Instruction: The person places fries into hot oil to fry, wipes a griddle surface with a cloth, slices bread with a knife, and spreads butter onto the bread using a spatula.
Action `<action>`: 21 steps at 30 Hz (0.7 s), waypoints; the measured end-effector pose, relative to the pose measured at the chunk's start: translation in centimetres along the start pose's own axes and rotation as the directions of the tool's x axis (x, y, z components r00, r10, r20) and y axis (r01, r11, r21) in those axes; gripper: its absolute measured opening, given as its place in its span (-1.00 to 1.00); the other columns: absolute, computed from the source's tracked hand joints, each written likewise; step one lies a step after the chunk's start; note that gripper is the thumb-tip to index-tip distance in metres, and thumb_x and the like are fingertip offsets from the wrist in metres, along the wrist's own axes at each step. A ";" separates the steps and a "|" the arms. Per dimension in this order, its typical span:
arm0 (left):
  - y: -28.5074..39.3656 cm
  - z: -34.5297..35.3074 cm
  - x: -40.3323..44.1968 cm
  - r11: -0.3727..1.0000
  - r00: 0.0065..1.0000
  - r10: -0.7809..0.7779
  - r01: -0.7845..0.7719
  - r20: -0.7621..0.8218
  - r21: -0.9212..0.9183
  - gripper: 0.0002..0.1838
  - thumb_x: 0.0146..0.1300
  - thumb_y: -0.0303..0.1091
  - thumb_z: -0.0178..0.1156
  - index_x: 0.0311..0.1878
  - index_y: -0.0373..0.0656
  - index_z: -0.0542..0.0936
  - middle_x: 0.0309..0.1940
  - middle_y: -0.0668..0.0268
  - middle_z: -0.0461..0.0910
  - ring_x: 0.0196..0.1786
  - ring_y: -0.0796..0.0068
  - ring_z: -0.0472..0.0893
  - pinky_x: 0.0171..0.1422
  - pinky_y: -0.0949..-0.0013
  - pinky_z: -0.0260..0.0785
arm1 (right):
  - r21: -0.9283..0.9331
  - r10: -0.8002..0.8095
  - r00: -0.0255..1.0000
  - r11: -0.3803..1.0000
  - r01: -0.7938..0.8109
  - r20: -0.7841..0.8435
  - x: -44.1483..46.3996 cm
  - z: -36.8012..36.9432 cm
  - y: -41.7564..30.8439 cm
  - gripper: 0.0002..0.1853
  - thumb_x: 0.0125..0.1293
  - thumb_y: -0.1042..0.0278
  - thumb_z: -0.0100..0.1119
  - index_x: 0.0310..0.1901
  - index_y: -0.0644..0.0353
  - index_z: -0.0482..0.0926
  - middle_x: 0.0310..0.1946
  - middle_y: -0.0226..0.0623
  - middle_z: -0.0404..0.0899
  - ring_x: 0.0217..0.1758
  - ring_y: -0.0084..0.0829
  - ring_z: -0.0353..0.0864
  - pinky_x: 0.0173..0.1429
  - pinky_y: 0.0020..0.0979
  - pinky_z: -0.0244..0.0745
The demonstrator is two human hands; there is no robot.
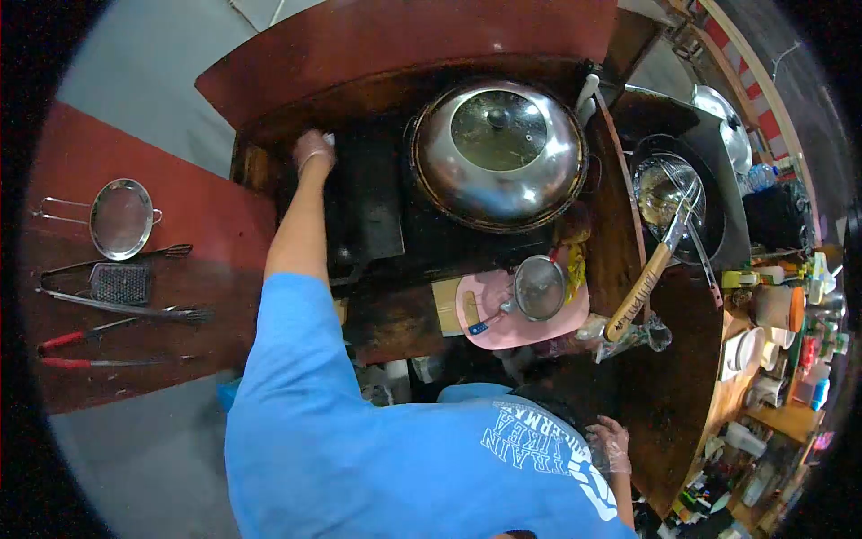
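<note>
My left hand (314,151), in a clear plastic glove, reaches out to the far left corner of the dark stove top (373,211). Its fingers are closed, and a small white piece of what looks like tissue or cloth (329,139) sticks out beside them. My right hand (611,442), also gloved in clear plastic, hangs low by my right side, with loosely curled fingers apart and nothing visible in them. To the right of my left hand a large wok with a domed, glass-centred metal lid (498,148) sits on the stove.
Near the front, a round strainer (540,287) rests on a pink cutting board (530,328). Another pan (678,198) at right holds a wooden-handled skimmer (646,283). Strainer (121,220), grater (121,283) and red-handled tongs (72,362) lie on the left board. Bottles and jars (778,307) crowd the right.
</note>
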State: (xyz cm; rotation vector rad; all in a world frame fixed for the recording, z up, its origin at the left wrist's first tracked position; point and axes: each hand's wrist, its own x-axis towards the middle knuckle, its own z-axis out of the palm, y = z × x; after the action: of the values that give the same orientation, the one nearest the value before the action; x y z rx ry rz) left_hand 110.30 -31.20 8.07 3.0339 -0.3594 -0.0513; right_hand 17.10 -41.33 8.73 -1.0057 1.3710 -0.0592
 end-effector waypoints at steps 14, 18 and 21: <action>3.2 0.2 -21.7 0.546 0.557 0.818 -0.830 -0.144 -0.110 -0.88 0.10 -0.51 0.17 -0.35 -0.11 0.66 -0.47 0.02 0.61 -0.33 -0.04 0.64 -0.20 -0.03 0.50 | -0.100 -0.128 0.991 0.986 0.132 0.051 1.0 -2.0 -0.3 -0.51 0.31 0.27 0.31 0.19 0.38 0.49 -0.22 -0.14 0.72 -0.34 -0.46 0.64 -0.25 -0.42 0.60; 0.7 1.0 -27.1 0.671 0.671 0.741 -0.741 0.019 0.005 -0.87 0.23 -0.45 0.14 -0.31 -0.16 0.69 -0.41 -0.03 0.65 -0.29 -0.01 0.68 -0.18 0.02 0.52 | -0.129 -0.052 0.996 0.990 0.060 0.068 3.4 -4.1 0.6 -0.49 0.30 0.36 0.28 0.23 0.43 0.44 -0.16 -0.06 0.73 -0.28 -0.42 0.72 -0.17 -0.41 0.66; 2.1 -0.8 -33.3 0.810 0.825 0.564 -0.556 -0.010 -0.187 -0.85 0.28 -0.42 0.16 -0.27 -0.23 0.70 -0.41 0.01 0.67 -0.31 0.08 0.70 -0.17 0.12 0.54 | -0.070 -0.136 0.980 0.987 0.147 0.142 4.9 -7.2 2.0 -0.48 0.30 0.32 0.28 0.22 0.43 0.45 -0.17 -0.07 0.73 -0.29 -0.43 0.72 -0.19 -0.41 0.66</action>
State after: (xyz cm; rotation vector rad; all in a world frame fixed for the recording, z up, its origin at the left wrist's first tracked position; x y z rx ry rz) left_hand 77.51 -25.36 9.85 2.6223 -1.1694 -0.1067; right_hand 11.48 -46.96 4.63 -1.1528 1.1829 -0.0406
